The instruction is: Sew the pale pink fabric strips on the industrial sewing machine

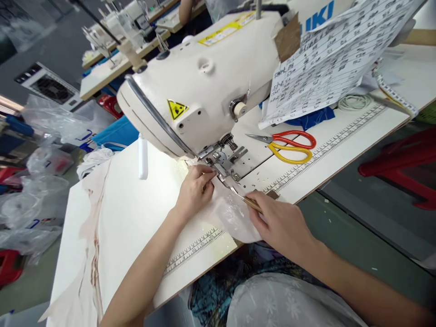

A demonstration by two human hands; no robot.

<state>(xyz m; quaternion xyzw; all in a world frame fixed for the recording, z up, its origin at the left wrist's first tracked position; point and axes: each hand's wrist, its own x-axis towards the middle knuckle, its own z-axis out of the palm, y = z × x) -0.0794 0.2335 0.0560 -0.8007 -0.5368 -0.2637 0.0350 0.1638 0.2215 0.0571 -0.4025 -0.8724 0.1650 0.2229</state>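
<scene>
A white sewing machine (204, 77) fills the upper middle, its presser foot (223, 171) low over the table. Pale pink, sheer fabric (235, 218) lies under and in front of the foot and reaches the table's front edge. Just left of the foot, my left hand (195, 188) is closed, its fingertips pinching the fabric at the needle area. My right hand (277, 220) grips an awl (252, 204) by its brown handle. The awl's thin metal tip points up-left and lies at the fabric close to the foot. Exactly what the tip touches is too small to tell.
Scissors (289, 144) with red and yellow handles lie right of the foot. Handwritten paper sheets (313, 72) lean against the machine. A printed ruler strip (323, 152) runs along the front edge. More pink fabric (93, 236) drapes at left. A red stool (405, 159) stands at right.
</scene>
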